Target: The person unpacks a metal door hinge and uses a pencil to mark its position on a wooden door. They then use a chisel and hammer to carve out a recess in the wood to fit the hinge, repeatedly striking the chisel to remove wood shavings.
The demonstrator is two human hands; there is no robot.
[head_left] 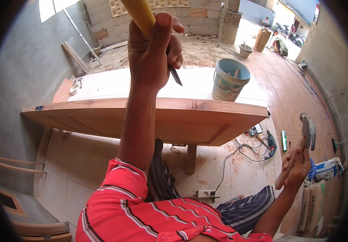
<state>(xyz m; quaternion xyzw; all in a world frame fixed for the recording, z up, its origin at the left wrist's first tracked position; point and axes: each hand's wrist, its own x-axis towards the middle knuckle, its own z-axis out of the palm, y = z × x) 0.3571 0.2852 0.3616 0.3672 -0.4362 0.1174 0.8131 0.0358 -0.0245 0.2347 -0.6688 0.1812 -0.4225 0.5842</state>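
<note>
The left hand (pixel 152 48) is rising high in front of the camera, and it is closing in a tight fist around the yellow handle (pixel 139 16) of a chisel (pixel 175 76). The handle is going up out of the top of the fist, while the dark steel blade is coming out from under the fingers and is pointing down and to the right, toward the wooden door (pixel 141 117). The blade tip is staying above the door and is not touching it. The door is lying flat, resting on a wooden leg (pixel 190 159), and its long edge is facing the person.

The right hand (pixel 297 167) is hanging lower, far on the right side and well apart from the door. Its fingers are wrapping closed around the wooden handle of a hammer (pixel 308 131), and the metal head is standing above the hand, tilted a little.

A pale blue bucket (pixel 228 80) is standing on the far right part of the door, to the right of the chisel blade. On the tiled floor, between the door and the right hand, an electric drill (pixel 271 143) with its cable is lying among wood shavings, and a white power strip (pixel 206 193) is lying near the person's knees.
</note>
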